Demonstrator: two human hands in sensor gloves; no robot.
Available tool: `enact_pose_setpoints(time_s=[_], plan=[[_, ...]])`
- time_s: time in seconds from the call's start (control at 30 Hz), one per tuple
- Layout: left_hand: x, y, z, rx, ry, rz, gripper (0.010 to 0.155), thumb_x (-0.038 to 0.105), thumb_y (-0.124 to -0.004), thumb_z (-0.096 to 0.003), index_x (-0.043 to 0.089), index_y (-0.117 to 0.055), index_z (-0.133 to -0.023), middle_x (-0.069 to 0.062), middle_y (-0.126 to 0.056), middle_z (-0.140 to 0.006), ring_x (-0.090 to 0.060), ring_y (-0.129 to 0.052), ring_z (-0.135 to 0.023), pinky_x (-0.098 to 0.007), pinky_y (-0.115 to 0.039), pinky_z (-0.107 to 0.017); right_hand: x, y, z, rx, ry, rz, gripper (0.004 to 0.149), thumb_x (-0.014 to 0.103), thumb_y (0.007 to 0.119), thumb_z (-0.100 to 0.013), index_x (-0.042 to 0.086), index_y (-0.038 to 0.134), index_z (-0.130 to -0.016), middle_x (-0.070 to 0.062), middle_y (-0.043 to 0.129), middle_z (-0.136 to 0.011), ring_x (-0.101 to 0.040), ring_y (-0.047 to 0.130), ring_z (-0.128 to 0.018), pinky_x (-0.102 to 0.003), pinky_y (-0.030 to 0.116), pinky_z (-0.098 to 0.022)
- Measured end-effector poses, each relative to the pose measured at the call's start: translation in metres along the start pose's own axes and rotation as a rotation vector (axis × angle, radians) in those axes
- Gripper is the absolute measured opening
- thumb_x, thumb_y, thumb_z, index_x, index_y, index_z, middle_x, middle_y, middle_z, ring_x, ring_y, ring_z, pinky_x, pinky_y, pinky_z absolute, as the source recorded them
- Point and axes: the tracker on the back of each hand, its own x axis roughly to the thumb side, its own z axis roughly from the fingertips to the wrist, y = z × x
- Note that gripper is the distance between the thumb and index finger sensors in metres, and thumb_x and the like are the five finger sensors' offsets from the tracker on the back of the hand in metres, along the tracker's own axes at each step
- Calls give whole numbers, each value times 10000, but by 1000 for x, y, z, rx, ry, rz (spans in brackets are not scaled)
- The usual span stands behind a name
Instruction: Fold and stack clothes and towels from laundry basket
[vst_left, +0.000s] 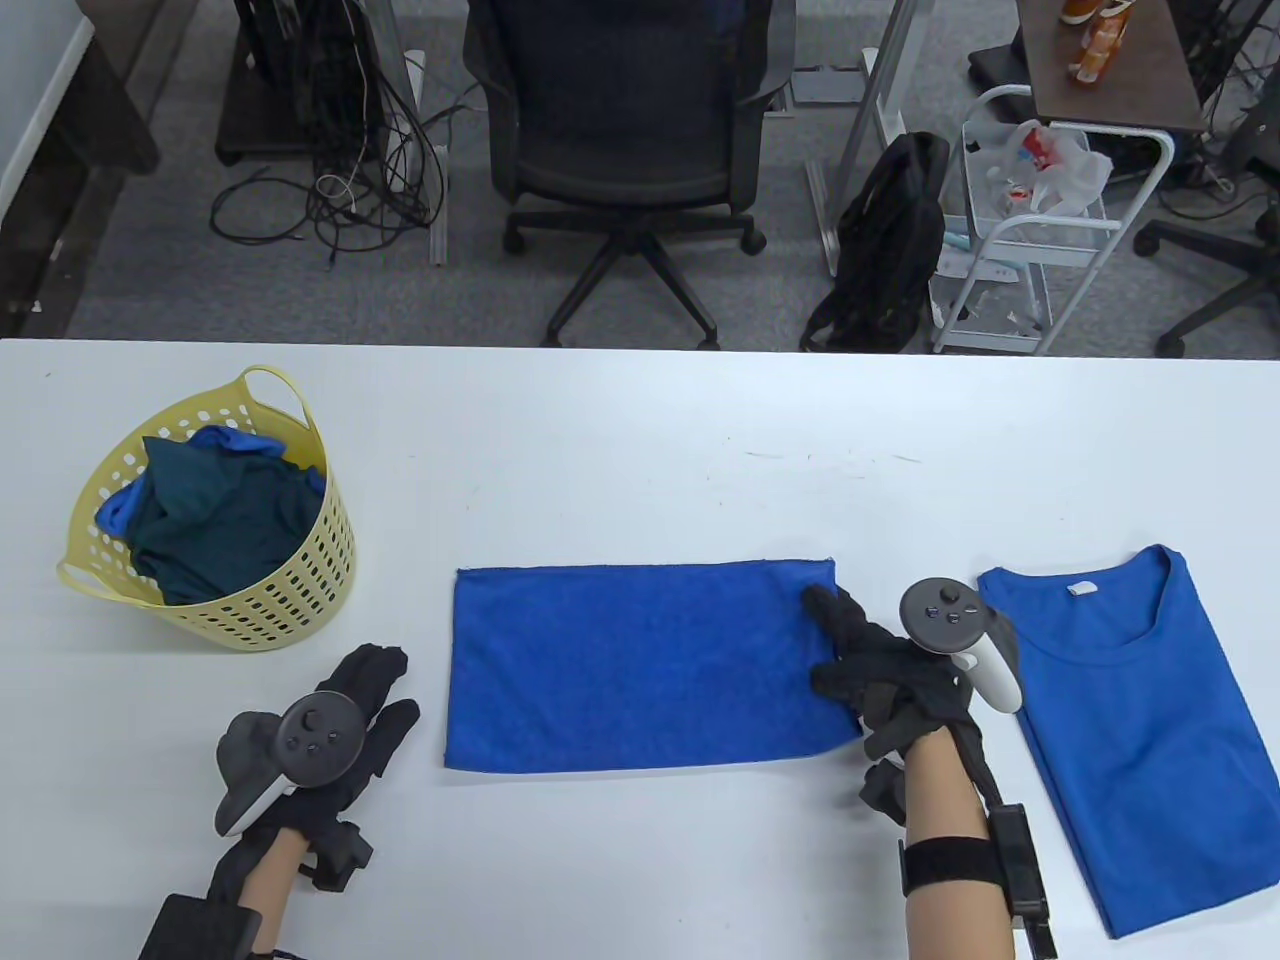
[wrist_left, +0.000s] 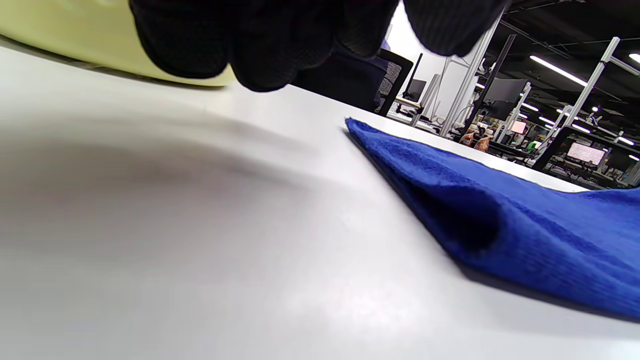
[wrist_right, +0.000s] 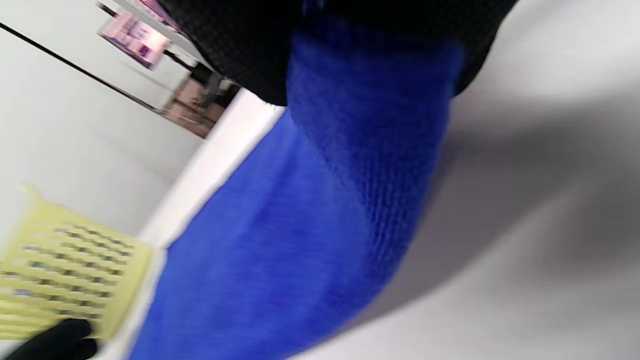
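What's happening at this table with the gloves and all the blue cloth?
A person in sensor gloves is folding laundry. The right hand grips the right edge of a blue towel spread flat on the table. The left hand rests open left of the towel, holding nothing. A blue shirt lies flat on the right, and a yellow basket on the left holds more clothes.

Evenly and brightly lit from overhead in the table view, with faint shadows only. Heavily motion-blurred in the right wrist view, smearing the yellow basket (wrist_right: 65, 280). Soft-focused up close in the left wrist view, ceiling strips glaring behind.
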Motion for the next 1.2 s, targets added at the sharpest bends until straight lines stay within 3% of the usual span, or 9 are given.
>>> enact_pose_setpoints(time_s=[0.2,0.37,0.47,0.63,0.7,0.83,0.9,1.2], plan=[[-1,1,1,1,-3,-6,696,515,-713,-569,192,-568,-1169,-185,-643,-1200,-381,-818,-1002,-559,-759,-693,-4,-11,19,-76,115,144,798,144,822,-570,139,299,-1173,-155,236,-1212,-255,871,-547,-371,811,-423],[0,3,2,9,-16,6,697,513,-713,-570,193,-565,-1171,-180,-640,-1203,-379,-817,-1005,-561,-757,-695,43,-42,51,-201,271,526,833,166,839,-567,116,283,-1186,-189,249,-1220,-229,888,-503,-344,823,-386],[1,6,4,21,-26,14,692,513,-712,-571,197,-567,-1170,-180,-639,-1203,-376,-816,-1008,-562,-757,-695,86,-42,59,-254,239,642,847,173,850,-562,77,293,-1193,-233,278,-1218,-216,897,-479,-332,831,-364],[1,7,5,23,-37,31,693,512,-711,-573,196,-563,-1172,-178,-639,-1204,-377,-814,-1010,-563,-755,-696,158,8,36,-166,44,641,854,162,866,-551,12,325,-1194,-300,314,-1202,-221,911,-452,-336,844,-338],[1,7,4,21,-41,35,692,513,-711,-572,198,-564,-1171,-176,-639,-1204,-376,-814,-1010,-562,-755,-697,182,45,13,-89,-23,658,858,164,868,-550,3,323,-1192,-309,312,-1197,-221,914,-453,-337,847,-339],[1,7,5,16,-43,32,697,512,-714,-569,194,-567,-1171,-178,-642,-1203,-379,-818,-1006,-564,-756,-695,200,114,-29,55,-30,710,864,168,855,-561,-2,285,-1188,-314,271,-1190,-220,906,-474,-341,843,-356],[0,7,5,13,-42,33,694,512,-713,-571,195,-567,-1171,-178,-645,-1202,-379,-818,-1007,-563,-756,-696,201,134,-42,54,6,784,861,171,850,-564,4,280,-1188,-311,271,-1189,-215,903,-479,-339,841,-361],[-3,8,3,3,-25,37,697,512,-711,-573,192,-563,-1174,-182,-642,-1204,-385,-814,-1008,-565,-755,-696,205,161,-54,75,32,831,841,168,848,-568,-3,308,-1190,-326,298,-1185,-216,900,-480,-338,840,-362]])
